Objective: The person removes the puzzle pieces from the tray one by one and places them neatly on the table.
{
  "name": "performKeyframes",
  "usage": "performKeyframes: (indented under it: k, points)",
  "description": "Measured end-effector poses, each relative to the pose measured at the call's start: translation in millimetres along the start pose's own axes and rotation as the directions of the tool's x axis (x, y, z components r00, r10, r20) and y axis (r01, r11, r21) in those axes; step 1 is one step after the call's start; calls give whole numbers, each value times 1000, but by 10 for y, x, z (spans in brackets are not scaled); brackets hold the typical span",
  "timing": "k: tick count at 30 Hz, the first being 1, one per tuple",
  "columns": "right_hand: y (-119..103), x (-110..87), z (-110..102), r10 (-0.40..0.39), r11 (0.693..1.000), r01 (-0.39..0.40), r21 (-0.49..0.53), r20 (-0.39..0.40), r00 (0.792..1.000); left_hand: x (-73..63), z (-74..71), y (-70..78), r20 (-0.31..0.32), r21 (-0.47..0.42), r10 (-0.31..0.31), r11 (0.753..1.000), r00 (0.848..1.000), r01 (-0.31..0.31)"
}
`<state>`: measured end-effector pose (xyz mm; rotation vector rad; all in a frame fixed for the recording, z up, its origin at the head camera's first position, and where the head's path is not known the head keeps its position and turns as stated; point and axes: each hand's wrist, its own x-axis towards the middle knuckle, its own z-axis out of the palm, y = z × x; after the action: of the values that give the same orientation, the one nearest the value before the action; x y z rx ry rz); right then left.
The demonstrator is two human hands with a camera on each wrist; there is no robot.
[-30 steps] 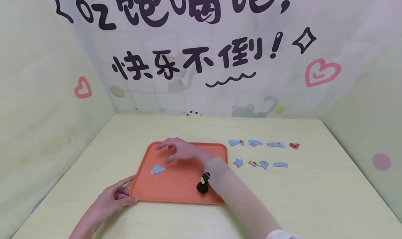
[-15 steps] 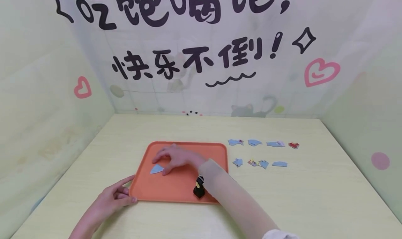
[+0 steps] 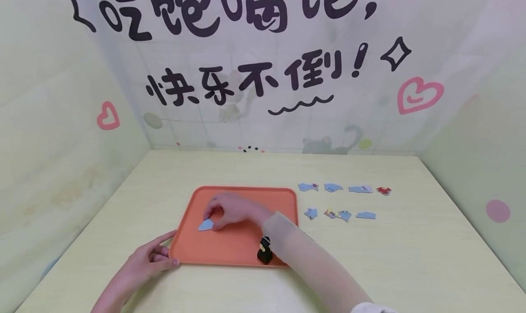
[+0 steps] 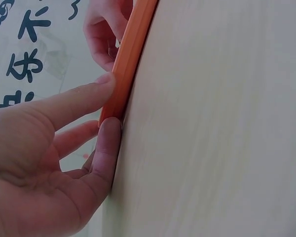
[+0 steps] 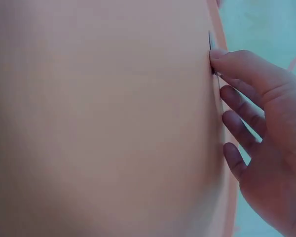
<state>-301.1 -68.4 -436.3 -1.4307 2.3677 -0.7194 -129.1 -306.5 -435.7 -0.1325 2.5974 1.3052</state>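
Note:
Between thumb and fingers of my right hand (image 3: 234, 208), a light-blue puzzle piece (image 3: 206, 225) is pinched over the left part of the orange tray (image 3: 230, 249). The right wrist view shows that piece (image 5: 210, 42) edge-on as a thin dark line under the thumb, close over the tray surface (image 5: 113, 123), the other fingers loosely bent. My left hand (image 3: 145, 260) grips the tray's near left corner. In the left wrist view, thumb and fingers of this hand (image 4: 44, 163) lie against the tray's rim (image 4: 130, 54) at the corner.
Right of the tray, several puzzle pieces lie in two rows on the pale wooden table (image 3: 394, 253), among them a red one (image 3: 384, 191) and a plain blue one (image 3: 366, 215). A black wrist camera (image 3: 265, 250) hangs under my right wrist. Printed cloth walls (image 3: 255, 130) enclose the table.
My right hand has come down and toward me to the blue piece, and its fingers have drawn together on it. The piece has turned and shifted slightly. The left hand stays at the corner.

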Motion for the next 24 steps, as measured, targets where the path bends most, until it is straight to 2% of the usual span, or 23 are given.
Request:
performKeyframes:
  k: [7,15,20,24]
  points:
    - [-72,15,-21,-10,1000,10,-11,25,1000,-2,2,3,-3,-3,-17,1000,1000,17]
    - [-24,-124,-190,-16,995,12,-96,-46,999,-4,6,26,-10,-9,-20,1000,1000,20]
    - [19,-265,-358,30,989,-40,-140,-72,997,-11,8,29,0,-28,-17,999,1000,17]
    - [82,-424,-462,75,990,-88,-111,-116,990,-1,7,24,8,-26,-25,999,1000,26]
